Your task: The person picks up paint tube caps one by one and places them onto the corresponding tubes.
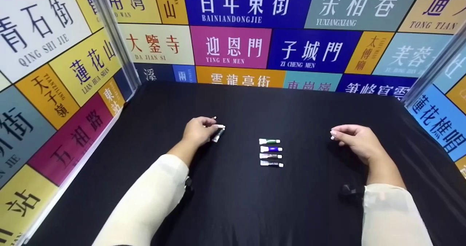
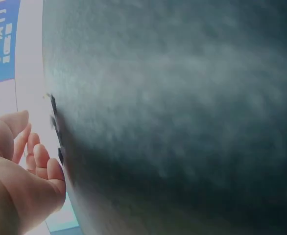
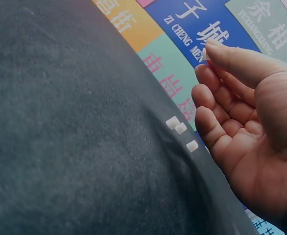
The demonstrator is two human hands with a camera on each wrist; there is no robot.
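Note:
My left hand [image 1: 199, 131] is beside small paint tubes [image 1: 219, 134] at the left of the cloth. Its thumb and index finger stand slightly apart, and nothing shows between them in the left wrist view, where dark shapes [image 2: 60, 155] lie past the fingertips. To the right, my right hand [image 1: 358, 140] pinches a small white piece [image 3: 205, 55] between thumb and index finger; the other fingers are curled. Three white cube-like pieces [image 3: 173, 122] lie on the cloth near that hand. Between the hands, a column of paint tubes [image 1: 270, 149] with white caps points right: green, violet, brownish and dark.
A black cloth [image 1: 233, 202] covers the table. Upright panels [image 1: 233, 47] of coloured signs with Chinese lettering stand along its back, left and right sides. In the left wrist view the cloth is blurred.

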